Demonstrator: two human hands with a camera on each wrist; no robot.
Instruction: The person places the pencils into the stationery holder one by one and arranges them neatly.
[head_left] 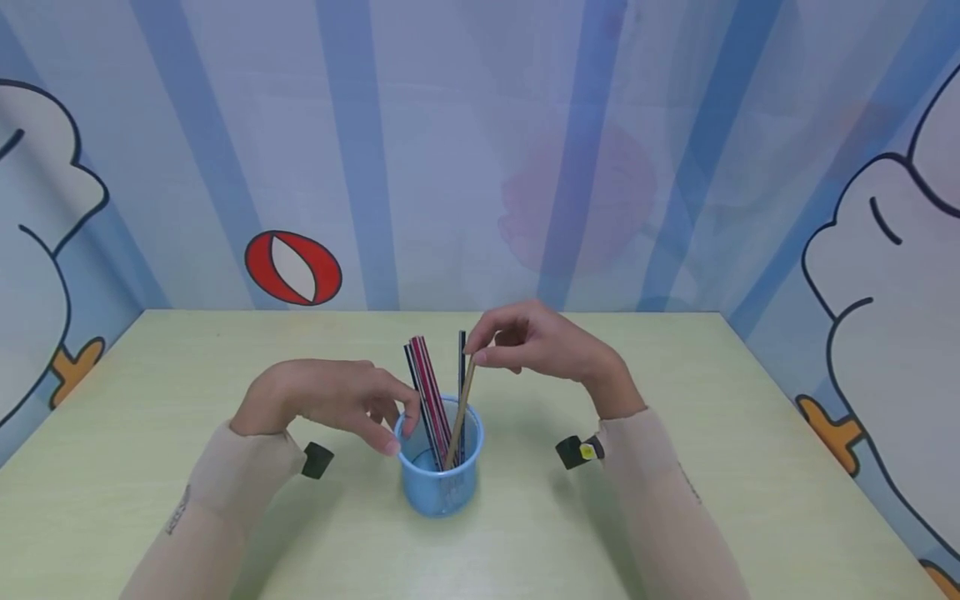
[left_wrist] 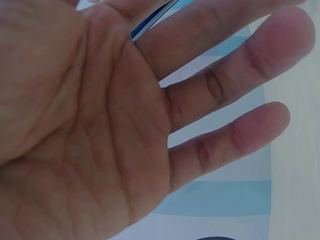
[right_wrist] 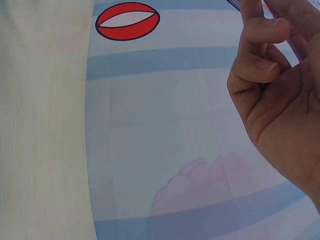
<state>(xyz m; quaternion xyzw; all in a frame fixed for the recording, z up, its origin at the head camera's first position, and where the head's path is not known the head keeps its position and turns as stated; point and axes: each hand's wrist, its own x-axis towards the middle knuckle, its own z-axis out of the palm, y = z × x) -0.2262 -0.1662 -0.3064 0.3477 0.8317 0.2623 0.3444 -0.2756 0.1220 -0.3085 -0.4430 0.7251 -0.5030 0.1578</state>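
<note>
A light-blue cup (head_left: 438, 498) stands on the table. Several slim striped sticks (head_left: 429, 392), dark and red with pale lines, lean to the left inside it, and a dark striped stick (head_left: 462, 367) stands more upright at its right. My left hand (head_left: 337, 396) is at the cup's left rim, with thumb and index finger pinching it; its other fingers extend in the left wrist view. My right hand (head_left: 536, 342) pinches the top of a thin tan stick (head_left: 459, 417) between thumb and fingers. The stick's lower end is inside the cup.
The pale yellow-green table (head_left: 600, 525) ends at a backdrop (head_left: 480, 167) with blue stripes and a red-and-white oval (head_left: 294, 267). Side panels carry white cartoon shapes. A small black device (head_left: 317, 460) sits at the left wrist, another (head_left: 573, 452) at the right.
</note>
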